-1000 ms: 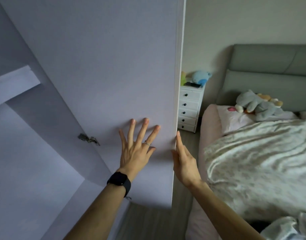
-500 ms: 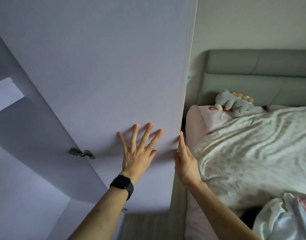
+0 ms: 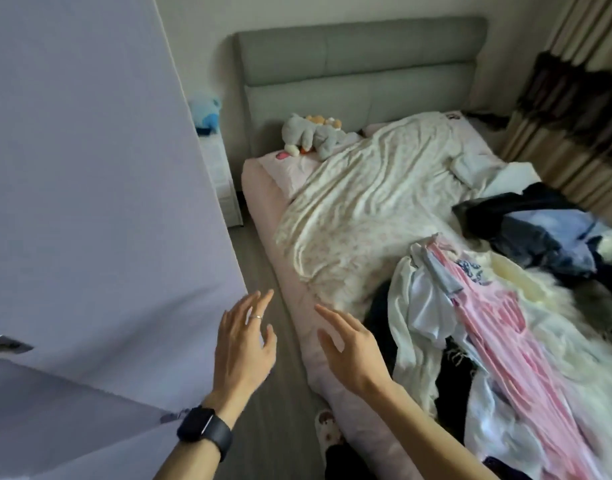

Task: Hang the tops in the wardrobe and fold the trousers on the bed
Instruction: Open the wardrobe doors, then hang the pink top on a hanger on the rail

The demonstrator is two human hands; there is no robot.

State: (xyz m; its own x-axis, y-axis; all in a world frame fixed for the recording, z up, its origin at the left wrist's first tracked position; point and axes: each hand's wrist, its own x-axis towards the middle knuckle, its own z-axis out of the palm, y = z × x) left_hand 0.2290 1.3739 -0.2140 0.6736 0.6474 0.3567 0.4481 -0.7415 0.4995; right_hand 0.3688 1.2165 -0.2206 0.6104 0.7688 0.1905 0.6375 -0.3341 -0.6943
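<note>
A pile of clothes (image 3: 505, 327) lies on the right half of the bed (image 3: 360, 202): a white top, a pink striped garment (image 3: 495, 320), dark blue and black pieces (image 3: 533, 233). The pale lilac wardrobe door (image 3: 89, 168) stands open at the left. My left hand (image 3: 243, 344), with a ring and a black watch, hovers just off the door's edge with relaxed fingers, holding nothing. My right hand (image 3: 349, 348) is open too, stretched over the mattress edge, a short way from the white top.
A grey padded headboard (image 3: 360, 64) and soft toys (image 3: 311, 133) are at the bed's far end. A white bedside drawer unit (image 3: 221, 174) with a blue plush stands past the door. Curtains (image 3: 574, 116) hang at the right. A narrow floor strip (image 3: 273, 341) runs between door and bed.
Both hands have come off the wardrobe door and now hover free. The view has swung right toward the bed, bringing the clothes pile into sight.
</note>
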